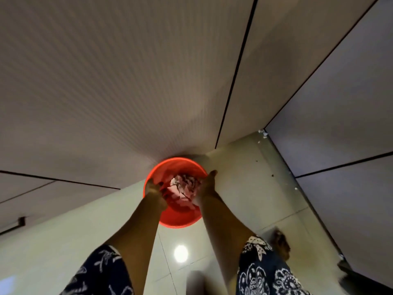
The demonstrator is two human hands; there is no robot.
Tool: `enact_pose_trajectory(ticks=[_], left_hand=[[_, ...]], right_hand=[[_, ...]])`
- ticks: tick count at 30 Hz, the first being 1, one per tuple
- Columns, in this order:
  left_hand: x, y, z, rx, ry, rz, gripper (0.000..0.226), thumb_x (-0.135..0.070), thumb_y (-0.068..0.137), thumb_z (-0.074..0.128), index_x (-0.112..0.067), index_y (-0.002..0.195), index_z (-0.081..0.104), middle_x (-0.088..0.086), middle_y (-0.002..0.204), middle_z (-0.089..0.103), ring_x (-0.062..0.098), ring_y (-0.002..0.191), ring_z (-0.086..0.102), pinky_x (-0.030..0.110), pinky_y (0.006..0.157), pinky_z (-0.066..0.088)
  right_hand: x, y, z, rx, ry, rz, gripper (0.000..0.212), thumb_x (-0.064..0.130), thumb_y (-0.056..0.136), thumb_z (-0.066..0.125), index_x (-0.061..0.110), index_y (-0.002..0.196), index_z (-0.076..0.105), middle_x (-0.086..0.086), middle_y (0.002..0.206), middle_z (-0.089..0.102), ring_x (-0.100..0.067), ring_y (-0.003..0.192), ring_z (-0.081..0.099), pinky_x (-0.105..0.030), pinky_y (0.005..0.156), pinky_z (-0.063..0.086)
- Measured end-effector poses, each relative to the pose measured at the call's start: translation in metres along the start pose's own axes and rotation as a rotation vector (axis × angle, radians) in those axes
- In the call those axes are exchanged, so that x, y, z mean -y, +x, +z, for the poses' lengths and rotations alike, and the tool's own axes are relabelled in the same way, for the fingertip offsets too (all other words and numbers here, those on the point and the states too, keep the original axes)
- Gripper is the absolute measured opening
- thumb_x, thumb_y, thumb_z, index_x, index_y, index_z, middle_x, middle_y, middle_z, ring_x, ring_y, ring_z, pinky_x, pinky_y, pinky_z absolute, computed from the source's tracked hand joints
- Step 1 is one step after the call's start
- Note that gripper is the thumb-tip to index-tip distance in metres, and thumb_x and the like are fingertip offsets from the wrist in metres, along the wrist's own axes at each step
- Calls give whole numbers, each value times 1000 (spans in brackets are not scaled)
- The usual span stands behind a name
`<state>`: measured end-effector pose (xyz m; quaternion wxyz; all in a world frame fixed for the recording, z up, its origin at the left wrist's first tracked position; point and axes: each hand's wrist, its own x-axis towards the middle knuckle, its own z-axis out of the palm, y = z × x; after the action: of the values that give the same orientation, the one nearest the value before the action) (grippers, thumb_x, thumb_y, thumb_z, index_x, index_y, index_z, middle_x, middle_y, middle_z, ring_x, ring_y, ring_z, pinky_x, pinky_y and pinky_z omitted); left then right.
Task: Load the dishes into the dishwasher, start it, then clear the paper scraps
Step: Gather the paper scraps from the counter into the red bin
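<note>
Arms outstretched, left hand [152,188] and right hand [207,184] over red bin [180,219].

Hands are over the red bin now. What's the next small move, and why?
Probably lift the left hand and right hand clear of the red bin: crumpled paper already lies inside, while white scraps lie on the floor further right.
</note>
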<state>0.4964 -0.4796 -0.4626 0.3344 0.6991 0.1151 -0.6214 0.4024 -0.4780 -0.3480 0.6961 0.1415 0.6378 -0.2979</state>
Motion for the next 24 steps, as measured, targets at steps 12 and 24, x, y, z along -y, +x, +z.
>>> enact_pose_trajectory(ticks=[12, 24], left_hand=[[3, -334, 5, 293, -147, -11, 42, -45, 97, 33, -13, 90, 58, 13, 73, 70, 27, 92, 56, 41, 95, 40], [36, -576, 188, 951, 246, 307, 35, -41, 98, 35, -18, 100, 62, 3, 101, 66, 18, 94, 60, 30, 85, 41]], right_hand=[[32, -247, -100, 146, 115, -224, 85, 72, 86, 3, 14, 119, 57, -11, 119, 61, -24, 105, 54, -41, 92, 37], [168, -472, -276, 243, 332, -834, 56, 56, 96, 20, 18, 102, 60, -2, 109, 62, -19, 115, 49, -37, 99, 31]])
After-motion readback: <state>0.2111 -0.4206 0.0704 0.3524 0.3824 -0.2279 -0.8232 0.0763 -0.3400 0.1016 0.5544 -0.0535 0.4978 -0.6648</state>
